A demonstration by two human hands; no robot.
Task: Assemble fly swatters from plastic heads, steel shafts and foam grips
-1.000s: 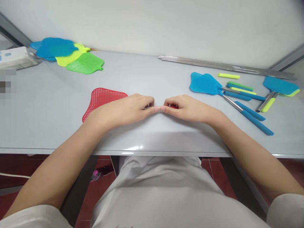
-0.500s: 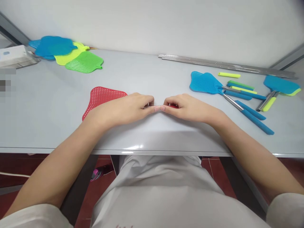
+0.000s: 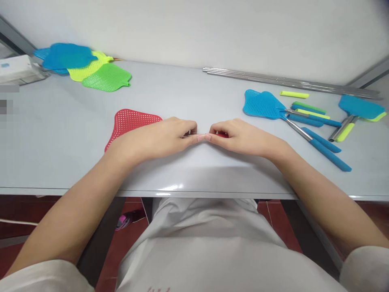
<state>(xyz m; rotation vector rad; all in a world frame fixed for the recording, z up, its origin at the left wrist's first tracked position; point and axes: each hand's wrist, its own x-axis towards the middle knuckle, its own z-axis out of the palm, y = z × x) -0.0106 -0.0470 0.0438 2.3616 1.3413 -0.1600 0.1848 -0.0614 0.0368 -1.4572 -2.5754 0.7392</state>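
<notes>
A red fly swatter (image 3: 132, 121) lies at the left of centre, its perforated head partly covered by my left wrist. My left hand (image 3: 167, 137) is closed around its thin metal shaft (image 3: 187, 136). Just to the right, my right hand (image 3: 241, 136) is closed on a red handle grip (image 3: 223, 134), of which only a small part shows under the fingers. Both thumb tips meet in the middle, where shaft and grip come together. How far the shaft sits inside the grip is hidden.
Blue fly swatters (image 3: 264, 106) lie at right, among loose blue grips (image 3: 322, 142) and a yellow grip (image 3: 294, 94). Metal tubes (image 3: 273, 80) run along the wall. Blue, yellow and green swatter heads (image 3: 107, 77) are piled back left, beside a white box (image 3: 18, 69).
Both hands keep the same hold on the red fly swatter and grip. The camera view has shifted very slightly.
</notes>
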